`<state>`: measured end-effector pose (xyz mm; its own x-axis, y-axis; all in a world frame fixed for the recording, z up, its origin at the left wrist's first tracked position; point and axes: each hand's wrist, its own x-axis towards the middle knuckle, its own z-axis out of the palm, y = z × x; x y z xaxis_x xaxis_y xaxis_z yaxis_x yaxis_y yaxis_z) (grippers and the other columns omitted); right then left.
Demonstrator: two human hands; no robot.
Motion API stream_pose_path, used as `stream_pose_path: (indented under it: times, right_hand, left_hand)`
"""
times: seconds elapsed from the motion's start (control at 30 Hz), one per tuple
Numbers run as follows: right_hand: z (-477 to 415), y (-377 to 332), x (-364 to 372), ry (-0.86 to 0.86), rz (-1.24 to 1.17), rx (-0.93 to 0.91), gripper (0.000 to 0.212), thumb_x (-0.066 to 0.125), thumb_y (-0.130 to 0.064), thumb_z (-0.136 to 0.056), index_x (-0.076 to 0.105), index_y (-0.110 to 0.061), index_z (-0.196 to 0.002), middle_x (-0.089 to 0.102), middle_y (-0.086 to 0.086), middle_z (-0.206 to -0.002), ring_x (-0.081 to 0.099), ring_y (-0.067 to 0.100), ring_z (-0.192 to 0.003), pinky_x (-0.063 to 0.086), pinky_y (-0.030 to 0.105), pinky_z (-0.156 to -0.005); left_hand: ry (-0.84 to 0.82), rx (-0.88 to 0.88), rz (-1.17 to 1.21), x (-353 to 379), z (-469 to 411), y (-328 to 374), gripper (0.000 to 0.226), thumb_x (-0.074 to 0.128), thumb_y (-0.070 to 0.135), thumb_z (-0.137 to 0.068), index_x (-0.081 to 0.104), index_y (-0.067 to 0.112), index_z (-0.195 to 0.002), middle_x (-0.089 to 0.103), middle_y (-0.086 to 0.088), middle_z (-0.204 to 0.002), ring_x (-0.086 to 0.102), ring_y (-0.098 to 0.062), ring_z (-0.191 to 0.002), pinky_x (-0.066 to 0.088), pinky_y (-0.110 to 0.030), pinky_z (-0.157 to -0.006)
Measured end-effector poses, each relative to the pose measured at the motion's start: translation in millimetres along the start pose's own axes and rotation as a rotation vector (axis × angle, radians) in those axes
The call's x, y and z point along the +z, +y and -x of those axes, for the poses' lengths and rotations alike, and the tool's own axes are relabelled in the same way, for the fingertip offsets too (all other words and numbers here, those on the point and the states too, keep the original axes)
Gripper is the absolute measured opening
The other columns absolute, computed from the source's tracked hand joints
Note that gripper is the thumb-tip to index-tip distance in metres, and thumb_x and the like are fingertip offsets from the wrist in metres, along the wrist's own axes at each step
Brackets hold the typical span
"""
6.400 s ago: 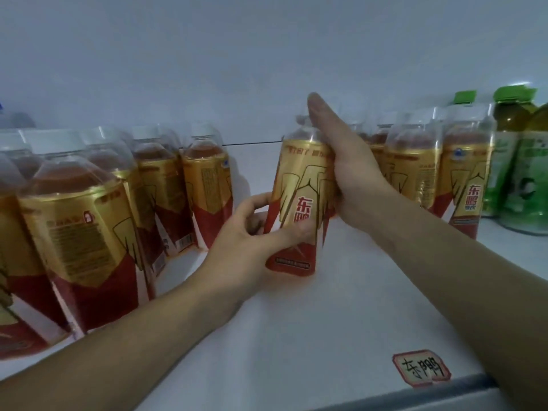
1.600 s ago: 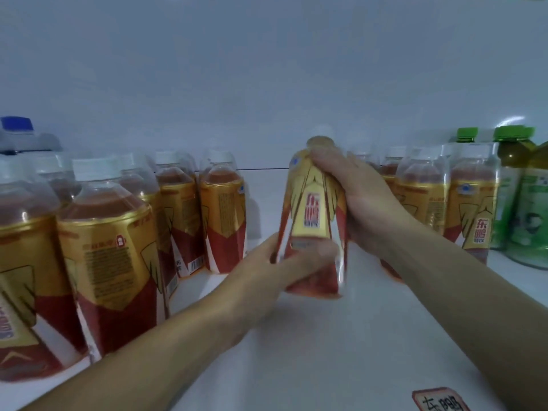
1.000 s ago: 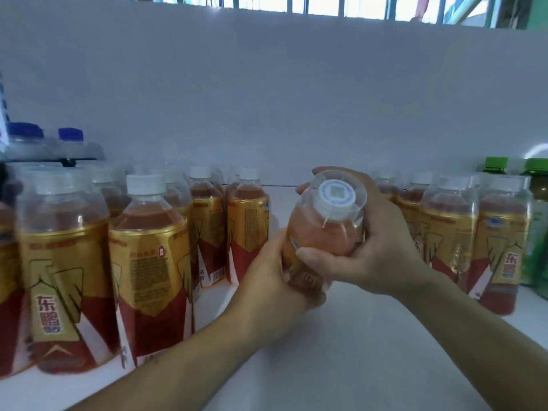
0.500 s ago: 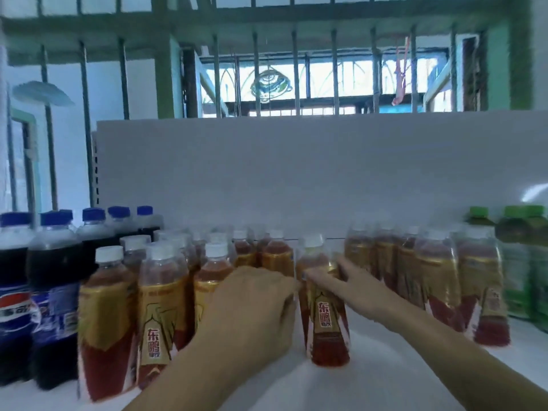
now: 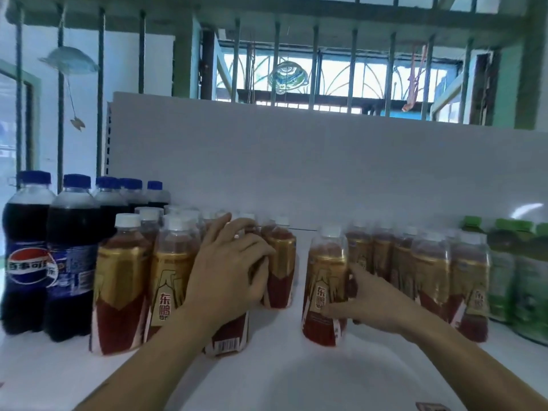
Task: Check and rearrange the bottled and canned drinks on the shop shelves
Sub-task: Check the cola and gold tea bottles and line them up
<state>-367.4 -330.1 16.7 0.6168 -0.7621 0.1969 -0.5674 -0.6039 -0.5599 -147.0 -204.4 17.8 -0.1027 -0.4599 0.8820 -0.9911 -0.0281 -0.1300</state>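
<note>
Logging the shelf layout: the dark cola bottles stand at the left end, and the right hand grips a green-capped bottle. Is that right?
Not quite. The head view shows the right hand gripping a gold-and-red bottle with a white cap, not a green-capped one. The dark cola bottles do stand at the left end.

We were in a small shop: a white shelf (image 5: 296, 381) held rows of identical gold-labelled drink bottles (image 5: 121, 280), cola bottles (image 5: 26, 262) far left, green-capped bottles (image 5: 504, 277) right, below a barred window (image 5: 335, 72).
</note>
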Motion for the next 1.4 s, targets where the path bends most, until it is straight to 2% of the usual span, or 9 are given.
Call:
stream_pose_path:
  times: [0.3, 0.43, 0.57, 0.73, 0.9, 1.03, 1.1, 1.3, 1.4]
  right_hand:
    - [-38.9, -44.3, 50.3, -0.007, -0.101, -0.126, 0.082, 0.082, -0.038, -0.08, 0.035, -0.032, -0.147, 0.061, -0.011, -0.114, 0.063, 0.018, -0.107, 0.053, 0.035, -0.094]
    - [-53.5, -56.5, 72.0, 0.026, -0.075, -0.195, 0.073, 0.078, -0.036, -0.084, 0.035, -0.023, -0.141, 0.059, -0.007, -0.107, 0.057, 0.013, -0.09, 0.045, 0.019, -0.067]
    - [-55.2, -49.3, 79.4, 0.087, -0.12, -0.196, 0.08, 0.068, -0.066, -0.058, 0.052, -0.027, -0.126, 0.067, -0.012, -0.106, 0.066, 0.012, -0.097, 0.057, 0.034, -0.084]
    - [-56.8, -30.4, 83.6, 0.06, -0.124, -0.281, 0.081, 0.075, -0.066, -0.061, 0.047, -0.039, -0.132, 0.067, -0.011, -0.118, 0.066, 0.012, -0.108, 0.058, 0.042, -0.092]
    - [-40.8, -33.0, 48.5, 0.101, -0.025, -0.242, 0.058, 0.073, -0.027, -0.086, 0.049, -0.028, -0.14, 0.057, -0.001, -0.132, 0.058, 0.018, -0.118, 0.05, 0.041, -0.1]
    - [-57.4, -11.8, 9.3, 0.276, 0.116, -0.113, 0.064, 0.06, -0.03, -0.095, 0.035, -0.021, -0.153, 0.036, 0.005, -0.155, 0.051, 0.025, -0.131, 0.043, 0.038, -0.106]
    - [-72.2, -2.1, -9.4, 0.323, 0.137, -0.04, 0.068, 0.059, -0.03, -0.095, 0.029, -0.019, -0.155, 0.027, 0.006, -0.161, 0.044, 0.026, -0.138, 0.04, 0.039, -0.109]
    - [-118.1, 14.1, -49.6, 0.392, 0.322, 0.095, 0.081, 0.057, -0.03, -0.096, 0.007, -0.019, -0.16, -0.003, 0.009, -0.169, 0.047, 0.036, -0.135, 0.044, 0.039, -0.098]
    - [-140.7, 18.8, -56.5, 0.328, 0.49, 0.106, 0.08, 0.055, -0.03, -0.097, 0.007, -0.017, -0.159, 0.012, 0.019, -0.164, 0.048, 0.04, -0.131, 0.043, 0.041, -0.096]
  left_hand:
    - [0.053, 0.05, 0.032, 0.9, 5.1, -2.6, 0.025, 0.051, 0.031, -0.087, 0.075, 0.024, -0.089, 0.073, 0.007, -0.093, 0.057, -0.016, -0.112, 0.025, -0.044, -0.12]
    - [0.075, 0.061, 0.039, 1.8, 5.0, -3.8, 0.023, 0.054, 0.029, -0.086, 0.076, 0.022, -0.087, 0.073, 0.007, -0.088, 0.06, -0.013, -0.103, 0.025, -0.045, -0.12]
    - [0.071, 0.086, -0.004, 2.1, 4.3, -1.4, 0.025, 0.053, 0.029, -0.086, 0.076, 0.022, -0.087, 0.073, 0.006, -0.088, 0.064, -0.016, -0.099, 0.027, -0.051, -0.118]
    - [-0.062, 0.131, -0.132, -4.5, 2.0, -0.7, 0.031, 0.046, 0.035, -0.088, 0.075, 0.025, -0.091, 0.074, 0.006, -0.091, 0.065, -0.019, -0.101, 0.021, -0.055, -0.12]
    - [-0.128, 0.175, -0.139, -11.5, 0.1, 0.7, 0.033, 0.044, 0.039, -0.087, 0.075, 0.029, -0.094, 0.074, 0.01, -0.09, 0.066, -0.014, -0.101, 0.013, -0.05, -0.123]
    - [-0.185, 0.26, 0.101, 2.1, -11.7, 41.0, 0.029, 0.046, 0.038, -0.089, 0.074, 0.031, -0.094, 0.07, 0.014, -0.088, 0.063, -0.007, -0.086, 0.047, -0.036, -0.102]
    - [-0.291, 0.184, 0.222, 14.5, -24.5, 68.3, 0.029, 0.044, 0.043, -0.096, 0.07, 0.035, -0.108, 0.068, 0.019, -0.098, 0.062, -0.002, -0.088, 0.053, -0.026, -0.085]
    - [-0.566, -0.201, 0.451, 86.6, -49.4, 86.0, 0.03, 0.052, 0.042, -0.099, 0.062, 0.034, -0.127, 0.065, 0.016, -0.119, 0.059, -0.004, -0.107, 0.052, -0.026, -0.091]
    - [-0.595, -0.307, 0.512, 110.6, -46.4, 83.1, 0.032, 0.056, 0.041, -0.098, 0.061, 0.034, -0.129, 0.063, 0.016, -0.123, 0.057, -0.003, -0.113, 0.049, -0.023, -0.096]
